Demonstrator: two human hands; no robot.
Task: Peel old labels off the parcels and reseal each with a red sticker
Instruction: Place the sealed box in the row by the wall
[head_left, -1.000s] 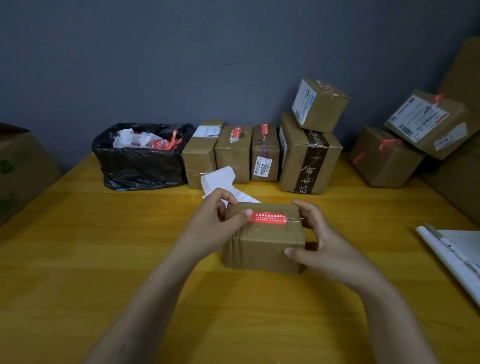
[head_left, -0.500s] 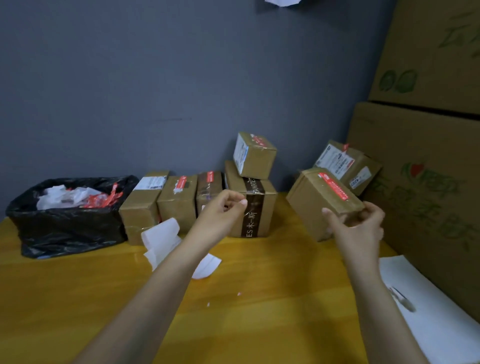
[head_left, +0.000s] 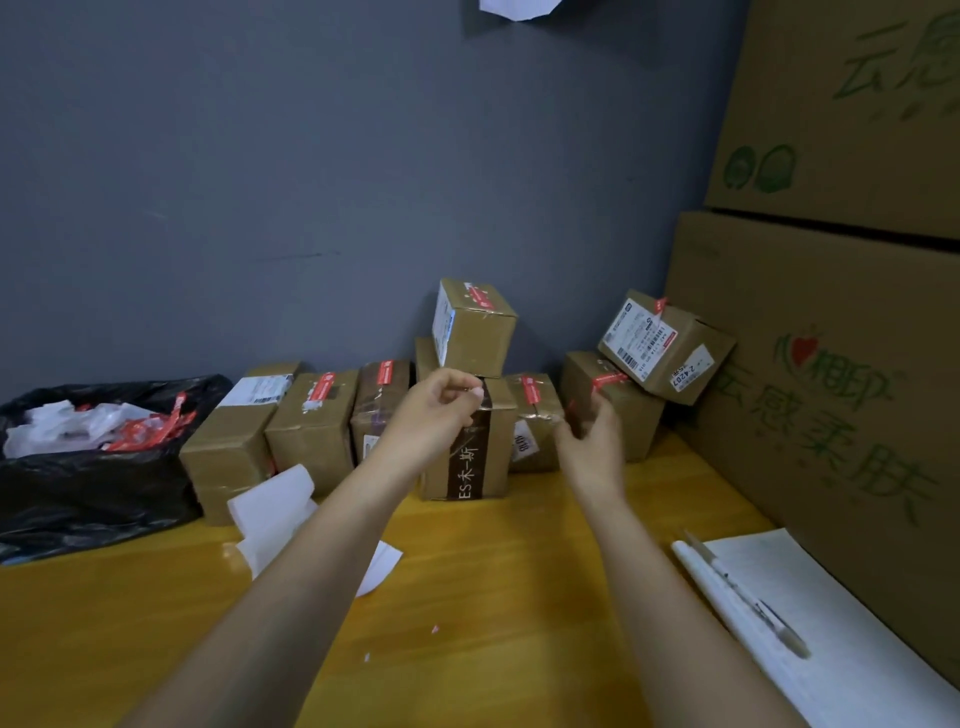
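A small brown parcel (head_left: 539, 418) with a red sticker (head_left: 530, 389) across its top stands in the back row, wedged between the big box with dark tape (head_left: 467, 470) and another stickered box (head_left: 631, 421). My right hand (head_left: 592, 447) is at this parcel's right side, thumb touching its edge, fingers loosely bent. My left hand (head_left: 441, 408) hovers in front of the big box with its fingers curled, thumb against forefinger, and nothing visible in it. Three more parcels (head_left: 311, 423) line up to the left. A box with its white label (head_left: 641, 338) on leans at the right.
A black bin bag (head_left: 78, 483) with peeled labels and red scraps sits at the far left. White backing paper (head_left: 275, 512) lies on the yellow table (head_left: 467, 613). At the right lie a white sheet (head_left: 810, 639) with a pen (head_left: 748, 597), beside tall stacked cartons (head_left: 831, 395).
My right hand carried the stickered parcel from the table's middle up and to the back row, where it now stands. My left hand let go of it and stays raised.
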